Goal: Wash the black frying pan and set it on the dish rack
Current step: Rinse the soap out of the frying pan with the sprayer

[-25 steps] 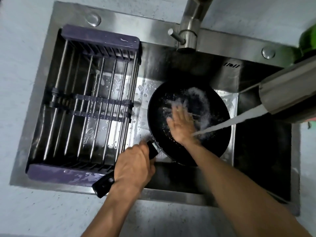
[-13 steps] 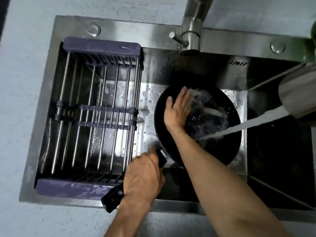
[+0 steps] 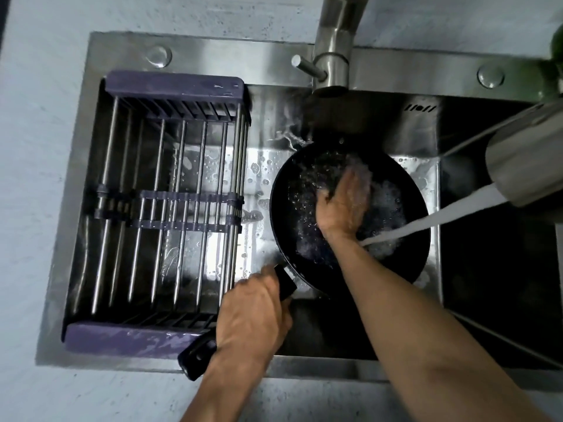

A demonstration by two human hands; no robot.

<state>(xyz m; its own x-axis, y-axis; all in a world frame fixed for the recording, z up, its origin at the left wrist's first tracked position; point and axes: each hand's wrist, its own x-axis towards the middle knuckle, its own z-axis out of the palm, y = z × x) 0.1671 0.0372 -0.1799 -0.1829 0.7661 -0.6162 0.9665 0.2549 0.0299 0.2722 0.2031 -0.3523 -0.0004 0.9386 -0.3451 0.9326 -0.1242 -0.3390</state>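
Note:
The black frying pan (image 3: 292, 214) sits in the steel sink (image 3: 213, 50), wet and foamy inside. My left hand (image 3: 253, 315) grips its black handle, whose end sticks out over the sink's front edge. My right hand (image 3: 344, 202) lies flat inside the pan, fingers blurred with motion, rubbing the surface. A stream of water (image 3: 441, 217) from the right lands in the pan beside my right wrist. The dish rack (image 3: 176, 86), purple ends with steel bars, spans the sink's left half and holds nothing.
The faucet base (image 3: 330, 68) with its lever rises at the back middle; its spout head (image 3: 527, 166) hangs at the right edge. A green object (image 3: 556, 47) shows at the top right corner. Pale countertop (image 3: 36, 178) surrounds the sink.
My right hand has swept from the pan's left rim to its upper middle, rubbing the inside. The left hand keeps its hold on the handle. The camera view shifted slightly.

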